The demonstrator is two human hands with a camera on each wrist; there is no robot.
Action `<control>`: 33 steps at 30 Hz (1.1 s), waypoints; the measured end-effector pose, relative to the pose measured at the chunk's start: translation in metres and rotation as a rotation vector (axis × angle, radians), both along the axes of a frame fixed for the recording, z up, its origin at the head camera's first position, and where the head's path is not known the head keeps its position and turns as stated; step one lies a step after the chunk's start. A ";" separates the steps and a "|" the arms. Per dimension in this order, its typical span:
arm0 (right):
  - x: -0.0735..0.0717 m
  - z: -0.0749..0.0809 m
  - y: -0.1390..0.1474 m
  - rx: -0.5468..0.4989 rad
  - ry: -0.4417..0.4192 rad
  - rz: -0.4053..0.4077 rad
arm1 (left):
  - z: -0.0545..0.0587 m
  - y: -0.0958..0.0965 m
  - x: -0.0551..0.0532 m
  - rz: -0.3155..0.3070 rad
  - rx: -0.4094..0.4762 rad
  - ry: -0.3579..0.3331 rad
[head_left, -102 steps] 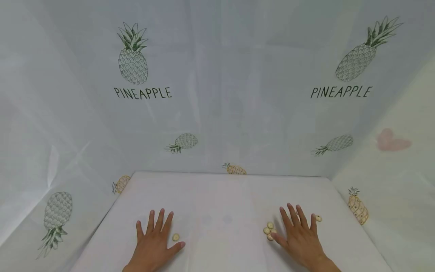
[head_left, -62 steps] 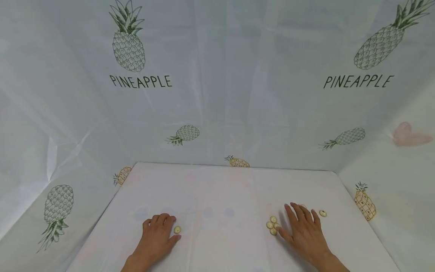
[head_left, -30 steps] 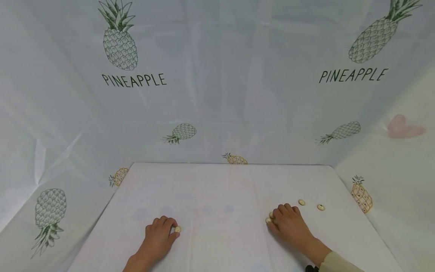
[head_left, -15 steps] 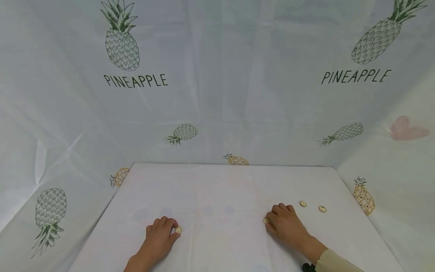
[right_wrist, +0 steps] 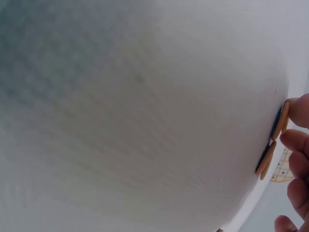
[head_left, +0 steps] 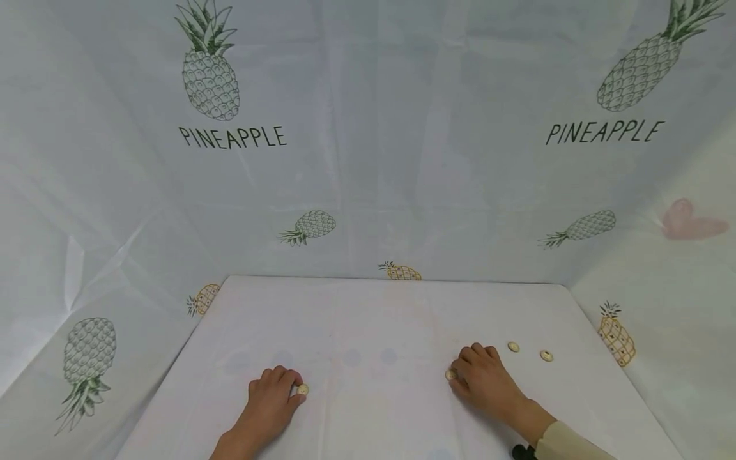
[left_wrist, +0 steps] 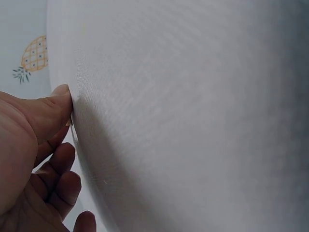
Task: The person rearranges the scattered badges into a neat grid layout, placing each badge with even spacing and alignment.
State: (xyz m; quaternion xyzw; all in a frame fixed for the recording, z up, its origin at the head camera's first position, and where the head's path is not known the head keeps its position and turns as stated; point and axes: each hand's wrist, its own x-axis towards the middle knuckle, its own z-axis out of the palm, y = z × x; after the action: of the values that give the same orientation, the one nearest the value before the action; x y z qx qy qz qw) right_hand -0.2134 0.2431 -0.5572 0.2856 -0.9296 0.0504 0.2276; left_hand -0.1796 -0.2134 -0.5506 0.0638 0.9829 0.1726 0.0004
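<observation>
Between the thumb and index finger of my left hand (head_left: 267, 401) is a small round pale wooden disc (head_left: 303, 389), button-like, on the white table. In the left wrist view the thumb (left_wrist: 55, 108) meets the index finger at the table surface, and the disc is mostly hidden. My right hand (head_left: 485, 381) curls over a group of similar discs, one of them (head_left: 450, 375) showing left of its fingertips. In the right wrist view, thumb and index finger pinch an upper disc (right_wrist: 281, 121), with another disc (right_wrist: 265, 160) next to it; several overlap there.
Two more discs, a nearer one (head_left: 513, 346) and one farther right (head_left: 546, 356), lie beyond my right hand. White cloth (head_left: 368, 160) printed with pineapples hangs behind and at both sides of the table (head_left: 379, 326). A small black object (head_left: 523, 452) shows by my right sleeve.
My left fingers have bent from spread to pinching their disc. My right hand has moved left from beside the group, curling over it and uncovering a disc behind. The last half second shows almost no motion.
</observation>
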 end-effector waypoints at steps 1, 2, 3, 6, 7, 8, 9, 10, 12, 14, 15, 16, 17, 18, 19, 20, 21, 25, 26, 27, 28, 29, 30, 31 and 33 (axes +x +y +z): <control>0.000 0.000 0.000 0.000 0.007 0.003 | 0.001 0.001 0.000 -0.004 -0.015 0.005; -0.001 -0.001 0.000 0.001 0.013 0.006 | 0.001 0.001 0.000 -0.010 -0.029 0.012; -0.001 -0.001 0.000 -0.001 0.015 0.007 | 0.001 0.001 0.000 -0.016 -0.047 0.018; -0.001 -0.001 0.000 -0.008 0.009 0.001 | 0.002 0.003 0.000 -0.039 -0.096 0.043; -0.001 -0.001 -0.001 -0.011 0.002 -0.003 | 0.002 0.003 0.000 -0.047 -0.108 0.051; -0.001 -0.001 -0.001 -0.015 -0.006 -0.008 | 0.003 0.004 0.000 -0.052 -0.118 0.055; -0.001 -0.001 -0.001 -0.016 -0.015 -0.014 | 0.003 0.004 0.000 -0.056 -0.128 0.058; -0.001 -0.001 -0.001 -0.017 -0.025 -0.021 | 0.003 0.004 0.000 -0.058 -0.135 0.061; -0.002 -0.002 -0.002 -0.019 -0.044 -0.030 | 0.002 0.005 0.000 -0.063 -0.147 0.067; -0.002 -0.002 -0.002 -0.020 -0.059 -0.035 | 0.001 0.005 0.001 -0.070 -0.154 0.077; -0.002 -0.002 -0.003 -0.016 -0.062 -0.037 | 0.001 0.005 0.001 -0.075 -0.156 0.085; -0.003 -0.002 -0.003 -0.012 -0.066 -0.038 | 0.001 0.005 0.001 -0.080 -0.158 0.092; -0.003 -0.001 -0.003 -0.007 -0.068 -0.038 | 0.001 0.005 0.001 -0.085 -0.160 0.100; -0.004 -0.001 -0.003 -0.001 -0.067 -0.037 | 0.000 0.005 0.002 -0.089 -0.159 0.105; -0.004 0.000 -0.003 0.006 -0.066 -0.035 | 0.000 0.005 0.002 -0.092 -0.157 0.109; -0.005 0.000 -0.003 0.011 -0.064 -0.032 | 0.000 0.005 0.002 -0.093 -0.155 0.111; -0.006 0.001 -0.003 0.018 -0.057 -0.027 | -0.001 0.004 0.002 -0.093 -0.154 0.111; -0.010 0.005 -0.004 0.021 -0.017 0.005 | 0.000 0.004 0.003 -0.090 -0.135 0.101; -0.012 0.006 -0.004 0.022 -0.004 0.013 | 0.000 0.004 0.003 -0.088 -0.132 0.098; -0.013 0.006 -0.004 0.026 0.007 0.019 | 0.000 0.004 0.003 -0.087 -0.128 0.094; -0.015 0.007 -0.004 0.030 0.014 0.025 | 0.000 0.004 0.004 -0.085 -0.125 0.091; -0.017 0.007 -0.003 0.035 0.021 0.029 | 0.001 0.004 0.004 -0.083 -0.121 0.087; -0.018 0.008 -0.003 0.042 0.027 0.031 | 0.001 0.004 0.004 -0.082 -0.117 0.086; -0.020 0.008 -0.003 0.048 0.030 0.032 | 0.001 0.004 0.005 -0.080 -0.114 0.084; -0.023 0.010 -0.003 0.056 0.034 0.034 | 0.001 0.004 0.005 -0.078 -0.107 0.085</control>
State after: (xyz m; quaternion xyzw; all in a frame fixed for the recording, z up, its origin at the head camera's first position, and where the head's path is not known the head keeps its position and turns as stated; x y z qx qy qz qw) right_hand -0.2365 0.2401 -0.5475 0.3085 -0.9215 0.0234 0.2346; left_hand -0.1747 -0.2095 -0.5493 0.1093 0.9866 0.1170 -0.0310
